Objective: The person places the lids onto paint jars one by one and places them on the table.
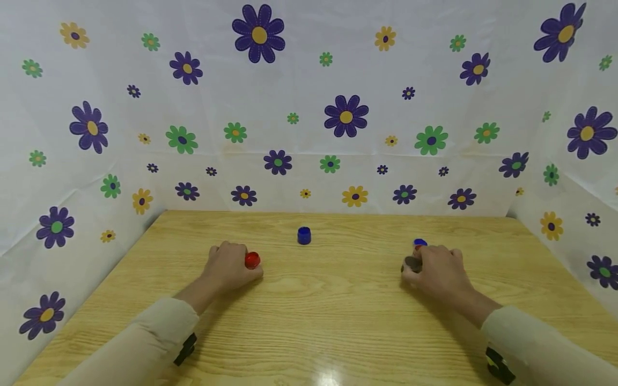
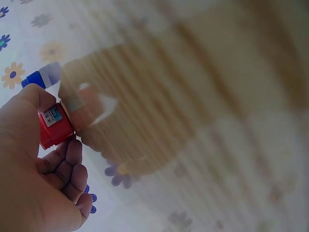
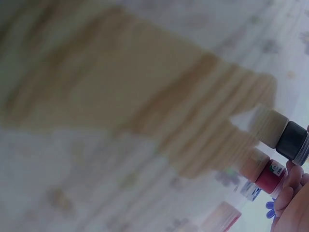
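Red jar (image 2: 57, 131): label (image 2: 53, 115) print too small to read. Crimson jar (image 3: 269, 180): label (image 3: 277, 168) illegible.

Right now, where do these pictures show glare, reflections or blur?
Head view: glare on the yellow wood-grain table at frame bottom; left wrist view: blurred grain, small red labelled jar mirrored; right wrist view: blurred grain, small black jar mirrored.

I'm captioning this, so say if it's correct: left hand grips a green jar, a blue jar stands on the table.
Not green: the head view shows the left hand gripping a red jar; a blue jar stands on the table.
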The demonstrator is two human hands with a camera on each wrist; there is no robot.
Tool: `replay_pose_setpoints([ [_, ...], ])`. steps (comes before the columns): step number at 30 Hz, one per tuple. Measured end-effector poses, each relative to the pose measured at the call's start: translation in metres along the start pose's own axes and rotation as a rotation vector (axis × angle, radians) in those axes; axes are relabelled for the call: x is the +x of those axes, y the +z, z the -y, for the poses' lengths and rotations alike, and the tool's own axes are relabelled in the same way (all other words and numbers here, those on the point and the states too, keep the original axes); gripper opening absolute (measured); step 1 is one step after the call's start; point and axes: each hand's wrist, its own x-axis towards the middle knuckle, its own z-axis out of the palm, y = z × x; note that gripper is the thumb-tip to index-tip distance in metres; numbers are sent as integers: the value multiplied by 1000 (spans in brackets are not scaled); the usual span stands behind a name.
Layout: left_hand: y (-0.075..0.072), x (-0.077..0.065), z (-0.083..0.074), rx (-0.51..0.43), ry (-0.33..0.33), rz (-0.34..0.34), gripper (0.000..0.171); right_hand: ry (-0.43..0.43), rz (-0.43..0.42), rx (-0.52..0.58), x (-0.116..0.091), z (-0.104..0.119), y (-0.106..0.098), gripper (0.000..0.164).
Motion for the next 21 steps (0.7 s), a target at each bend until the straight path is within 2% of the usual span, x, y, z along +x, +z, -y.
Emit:
replay_pose_setpoints([
  [5,0,-3,2,10,-9,-1,30,9,2,0,2,-3,-2,28],
  [10,0,-4,3,17,-7,-4,31,12,2,-17,3,-4,-4,36],
  [21,1,-5,4,34,13,-5,30,33,4,-118,7,-7,-8,48],
])
